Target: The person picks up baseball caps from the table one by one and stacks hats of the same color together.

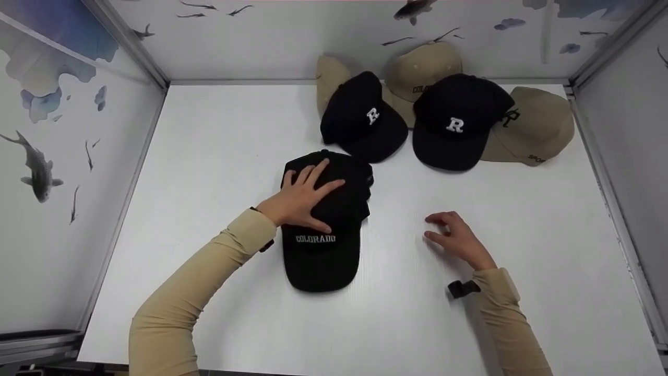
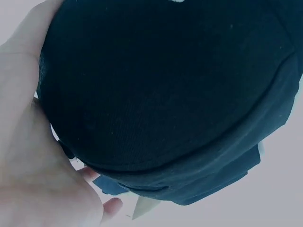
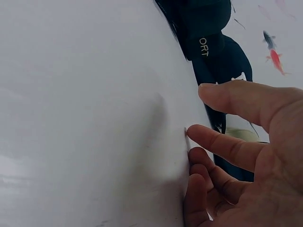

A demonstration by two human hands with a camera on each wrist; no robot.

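Note:
A black cap (image 1: 321, 269) with white COLORADO lettering lies at the middle of the table, its brim toward the front. The edges of more dark cap layers show along its right side. My left hand (image 1: 300, 201) rests on the crown with its fingers spread. Up close in the left wrist view, the dark crown (image 2: 161, 90) fills most of the picture, with folded layers under its edge. To the right, my right hand (image 1: 459, 240) hovers low over the table, fingers loosely bent and holding nothing. A dark cap marked ORT (image 3: 203, 28) appears beyond it in the right wrist view.
Along the back right lie two navy caps (image 1: 456, 149) with a white R, overlapping several tan caps (image 1: 548, 125). White panels (image 1: 250, 47) painted with fish wall in the white table (image 1: 209, 130) at the back and both sides.

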